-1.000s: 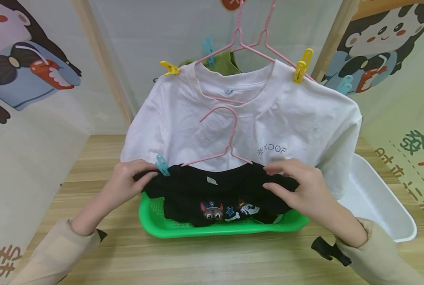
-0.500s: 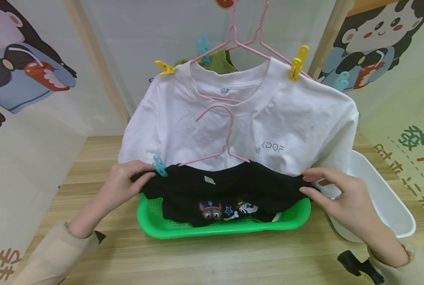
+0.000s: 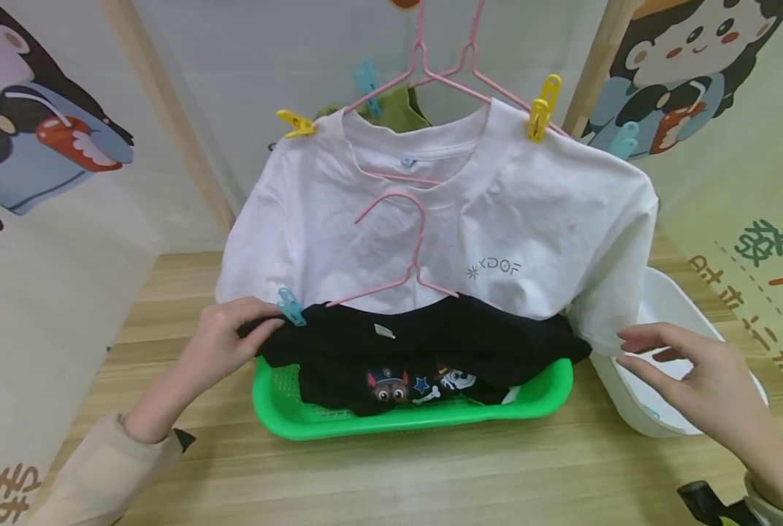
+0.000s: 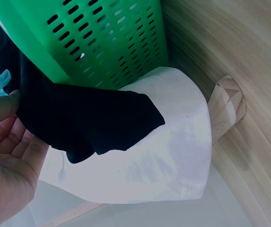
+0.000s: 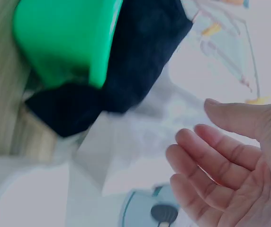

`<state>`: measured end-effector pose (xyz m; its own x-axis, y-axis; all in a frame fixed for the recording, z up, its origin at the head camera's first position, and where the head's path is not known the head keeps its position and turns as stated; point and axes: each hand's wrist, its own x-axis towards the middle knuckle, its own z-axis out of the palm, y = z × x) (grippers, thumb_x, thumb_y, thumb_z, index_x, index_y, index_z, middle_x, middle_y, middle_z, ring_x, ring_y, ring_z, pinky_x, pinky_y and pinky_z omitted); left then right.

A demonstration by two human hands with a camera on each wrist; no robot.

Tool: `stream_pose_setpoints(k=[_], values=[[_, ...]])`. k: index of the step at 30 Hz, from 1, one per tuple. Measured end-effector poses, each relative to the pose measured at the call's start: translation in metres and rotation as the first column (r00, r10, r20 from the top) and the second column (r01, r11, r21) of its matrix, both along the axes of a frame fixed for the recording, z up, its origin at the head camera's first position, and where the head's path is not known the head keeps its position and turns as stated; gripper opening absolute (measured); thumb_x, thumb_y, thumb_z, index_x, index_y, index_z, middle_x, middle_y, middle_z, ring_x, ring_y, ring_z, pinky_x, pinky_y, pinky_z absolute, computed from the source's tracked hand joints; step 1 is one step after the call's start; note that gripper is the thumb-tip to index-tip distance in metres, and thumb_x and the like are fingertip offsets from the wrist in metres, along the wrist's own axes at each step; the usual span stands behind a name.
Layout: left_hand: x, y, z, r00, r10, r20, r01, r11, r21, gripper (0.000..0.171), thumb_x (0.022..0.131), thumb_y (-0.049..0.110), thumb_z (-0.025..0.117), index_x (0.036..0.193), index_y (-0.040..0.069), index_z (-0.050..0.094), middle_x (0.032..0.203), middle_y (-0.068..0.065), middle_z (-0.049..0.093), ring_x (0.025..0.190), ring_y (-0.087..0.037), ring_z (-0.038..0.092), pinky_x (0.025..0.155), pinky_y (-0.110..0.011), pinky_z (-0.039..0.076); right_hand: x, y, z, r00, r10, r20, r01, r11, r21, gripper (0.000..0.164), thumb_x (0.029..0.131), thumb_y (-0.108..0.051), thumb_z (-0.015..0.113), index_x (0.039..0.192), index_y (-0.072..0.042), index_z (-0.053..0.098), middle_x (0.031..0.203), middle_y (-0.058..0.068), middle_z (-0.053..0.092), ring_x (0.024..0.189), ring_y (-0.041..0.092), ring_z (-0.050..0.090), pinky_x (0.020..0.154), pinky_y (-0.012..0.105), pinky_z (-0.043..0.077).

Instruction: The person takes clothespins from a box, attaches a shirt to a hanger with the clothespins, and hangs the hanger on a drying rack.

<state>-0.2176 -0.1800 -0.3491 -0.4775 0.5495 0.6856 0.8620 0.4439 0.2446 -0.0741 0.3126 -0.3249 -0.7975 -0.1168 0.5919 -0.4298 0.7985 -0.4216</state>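
Observation:
A black T-shirt (image 3: 352,358) with cartoon dogs on its front lies over a green basket (image 3: 431,420). Out of its neck rises the hook of a pink wire hanger (image 3: 420,248). My left hand (image 3: 230,332) pinches the shirt's left shoulder between thumb and fingers, right beside a light-blue clothespin (image 3: 291,305) clipped there. The left wrist view shows the black sleeve (image 4: 97,118) hanging past those fingers. Over a white basin (image 3: 608,387) on the right, my right hand (image 3: 707,387) is held with fingers loosely bent and nothing between them, apart from the shirt.
Behind the basket hangs a white T-shirt (image 3: 536,219) on a pink hanger, held by yellow clothespins (image 3: 541,109). Farther back are a green garment (image 3: 401,109) and another pink hanger. Printed fabric walls (image 3: 188,183) close in the wooden table (image 3: 398,482).
My right hand has let go of the black shirt's right side and moved right, over the white basin. My left hand keeps its pinch on the shirt. The head view has shifted slightly.

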Motion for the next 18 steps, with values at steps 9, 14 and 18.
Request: stream_pose_setpoints(k=[9,14,18], values=[[0.000,-0.002,0.000,1.000,0.008,-0.013,-0.008,1.000,-0.004,0.025,0.062,-0.013,0.077,0.081,0.001,0.071,0.078,-0.005,0.070,0.070,-0.018,0.066,0.066,-0.016,0.049,-0.001,0.045,-0.028,0.950,-0.097,0.298,0.040,0.980,0.194,0.019,0.072,0.008,0.073,0.084,-0.005,0.068,0.072,0.001,0.068,0.064,-0.009,0.053,0.052,0.015,0.046],[0.001,-0.002,0.000,1.000,0.000,-0.008,-0.001,1.000,-0.005,0.025,0.062,-0.013,0.077,0.082,0.001,0.072,0.078,-0.005,0.070,0.070,-0.018,0.066,0.067,-0.015,0.049,-0.004,0.059,-0.046,0.883,-0.100,0.459,-0.033,0.961,0.273,0.015,0.073,-0.001,0.075,0.084,-0.005,0.066,0.070,-0.007,0.065,0.062,-0.003,0.056,0.055,0.027,0.047],[0.001,-0.002,0.000,1.000,-0.004,-0.005,0.004,1.000,-0.002,0.025,0.062,-0.013,0.077,0.082,0.001,0.072,0.078,-0.005,0.070,0.069,-0.018,0.066,0.066,-0.015,0.049,-0.008,0.064,-0.057,0.818,-0.081,0.570,-0.097,0.956,0.276,0.012,0.076,-0.004,0.072,0.086,-0.004,0.065,0.071,-0.007,0.064,0.063,0.000,0.056,0.058,0.029,0.046]])
